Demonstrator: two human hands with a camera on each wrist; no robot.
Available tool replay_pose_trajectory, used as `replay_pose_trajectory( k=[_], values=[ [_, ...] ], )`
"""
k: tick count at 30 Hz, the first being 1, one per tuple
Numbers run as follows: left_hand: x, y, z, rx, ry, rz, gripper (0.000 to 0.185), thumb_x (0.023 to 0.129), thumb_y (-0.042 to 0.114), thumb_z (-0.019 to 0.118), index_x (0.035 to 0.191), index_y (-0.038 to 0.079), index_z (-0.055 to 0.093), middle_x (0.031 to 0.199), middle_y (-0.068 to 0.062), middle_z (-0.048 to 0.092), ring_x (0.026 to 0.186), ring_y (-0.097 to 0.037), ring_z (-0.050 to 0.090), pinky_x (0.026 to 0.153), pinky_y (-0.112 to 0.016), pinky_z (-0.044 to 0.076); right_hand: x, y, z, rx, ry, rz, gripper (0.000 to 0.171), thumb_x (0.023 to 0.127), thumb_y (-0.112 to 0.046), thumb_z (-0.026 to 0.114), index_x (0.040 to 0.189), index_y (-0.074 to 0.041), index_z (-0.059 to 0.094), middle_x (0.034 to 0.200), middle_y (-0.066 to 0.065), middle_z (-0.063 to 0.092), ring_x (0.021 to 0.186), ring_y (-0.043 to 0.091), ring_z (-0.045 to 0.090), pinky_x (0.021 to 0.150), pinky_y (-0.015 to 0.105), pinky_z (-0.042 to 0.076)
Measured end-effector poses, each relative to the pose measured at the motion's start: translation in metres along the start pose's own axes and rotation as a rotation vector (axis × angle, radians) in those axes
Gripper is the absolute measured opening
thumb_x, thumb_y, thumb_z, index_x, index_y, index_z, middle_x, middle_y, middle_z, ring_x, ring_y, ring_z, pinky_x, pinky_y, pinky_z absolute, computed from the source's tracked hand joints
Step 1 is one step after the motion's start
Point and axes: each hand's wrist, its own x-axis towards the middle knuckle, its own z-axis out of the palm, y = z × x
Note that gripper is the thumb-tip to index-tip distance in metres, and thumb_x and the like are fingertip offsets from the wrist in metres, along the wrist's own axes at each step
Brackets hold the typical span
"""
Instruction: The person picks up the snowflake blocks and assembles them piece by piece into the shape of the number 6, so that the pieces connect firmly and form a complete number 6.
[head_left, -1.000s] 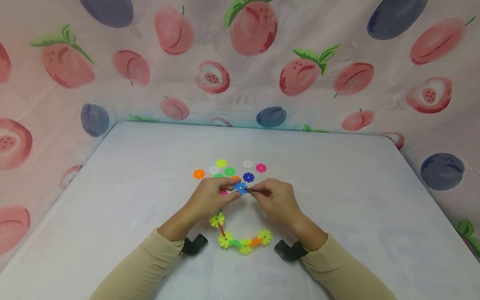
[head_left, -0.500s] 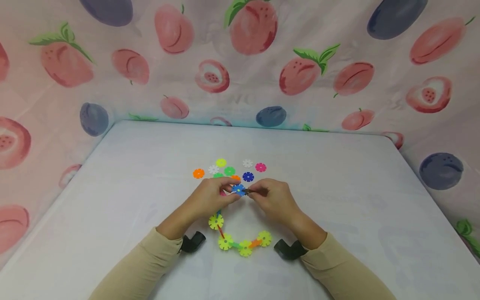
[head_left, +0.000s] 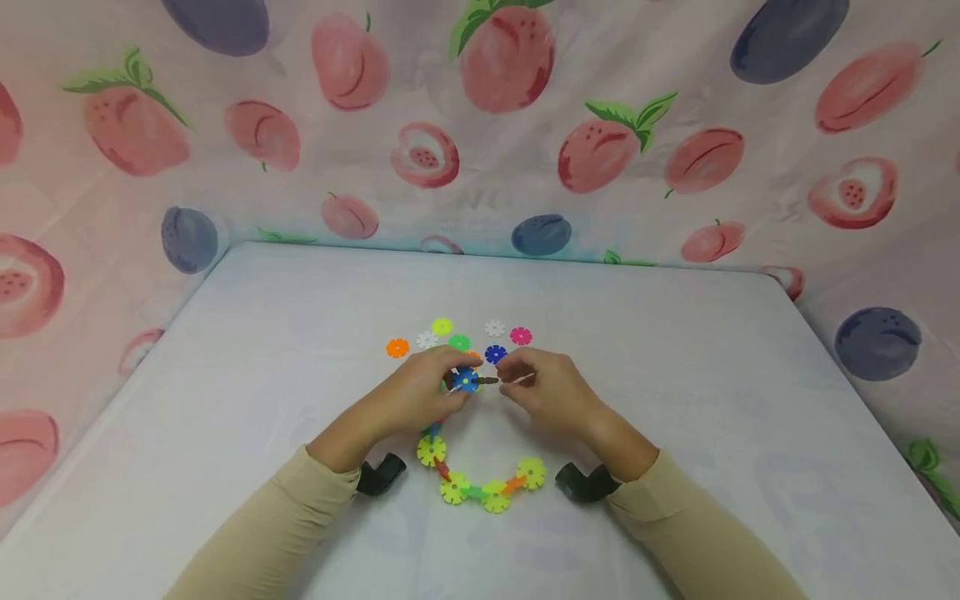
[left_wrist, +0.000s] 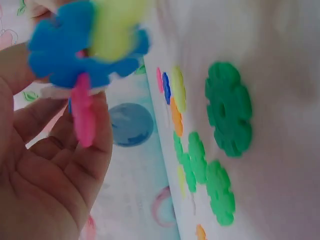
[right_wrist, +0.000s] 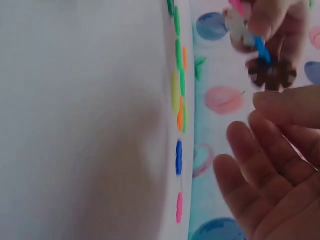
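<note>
My left hand pinches one end of a chain of notched plastic flower discs, held above the table. At that end sit a blue disc and, slotted edge-on into it, a brown disc. The left wrist view also shows a pink disc joined to the blue one; a white disc is at the fingers in the right wrist view. From there the chain runs down to yellow discs linked by other colours. My right hand is just right of the brown disc, fingers parted and holding nothing.
Loose flower discs lie beyond the hands, among them an orange disc, a dark blue disc and a pink disc. Black wrist mounts stick out near both cuffs. A fruit-printed cloth hangs behind the white table.
My right fingers have let go of the brown disc and moved slightly off it. My left hand has shifted a little left with the blue and brown discs; the hanging chain has swung slightly.
</note>
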Motion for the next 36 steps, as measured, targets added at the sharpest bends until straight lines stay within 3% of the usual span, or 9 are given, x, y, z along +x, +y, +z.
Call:
replay_pose_trajectory(
  k=[6,14,25,31,36],
  values=[
    [-0.003,-0.003,-0.004,-0.008,-0.022,0.001,0.037,0.090,0.008,0.071,0.127,0.004,0.067,0.108,-0.002,0.063,0.086,-0.015,0.055,0.071,-0.026,0.051,0.017,0.011,-0.007,-0.138,-0.120,0.141,0.038,0.095,-0.018,0.067,0.132,-0.010,0.064,0.126,0.008,0.065,0.116,0.027,0.060,0.095,0.043,0.051],
    [-0.003,-0.006,-0.005,-0.015,-0.032,-0.018,0.036,0.091,0.009,0.072,0.126,0.005,0.067,0.113,-0.002,0.065,0.087,-0.016,0.056,0.070,-0.026,0.052,0.034,0.018,-0.002,-0.286,-0.238,0.122,0.048,0.097,-0.024,0.065,0.142,-0.011,0.057,0.138,0.008,0.059,0.129,0.027,0.052,0.105,0.045,0.043],
    [-0.005,-0.005,-0.008,-0.029,-0.023,0.013,0.036,0.091,0.007,0.068,0.128,0.007,0.067,0.116,-0.004,0.065,0.091,-0.018,0.058,0.075,-0.027,0.052,0.035,0.019,-0.004,-0.357,-0.169,0.054,0.042,0.095,-0.014,0.064,0.135,-0.003,0.061,0.131,0.012,0.064,0.126,0.031,0.054,0.108,0.047,0.039],
    [-0.006,-0.004,-0.007,-0.035,-0.021,0.020,0.033,0.092,0.007,0.068,0.124,0.007,0.069,0.114,-0.003,0.066,0.090,-0.017,0.057,0.076,-0.027,0.052,0.032,0.021,-0.004,-0.384,-0.195,0.077,0.040,0.093,-0.013,0.070,0.131,-0.004,0.064,0.121,0.008,0.068,0.116,0.028,0.058,0.104,0.044,0.044],
    [-0.006,-0.005,-0.006,-0.039,-0.015,0.018,0.031,0.091,0.007,0.068,0.122,0.007,0.070,0.113,-0.002,0.066,0.089,-0.017,0.057,0.076,-0.027,0.052,0.031,0.020,-0.003,-0.376,-0.241,0.110,0.042,0.092,-0.015,0.074,0.131,-0.003,0.064,0.124,0.009,0.065,0.117,0.026,0.059,0.104,0.042,0.044]
  ],
)
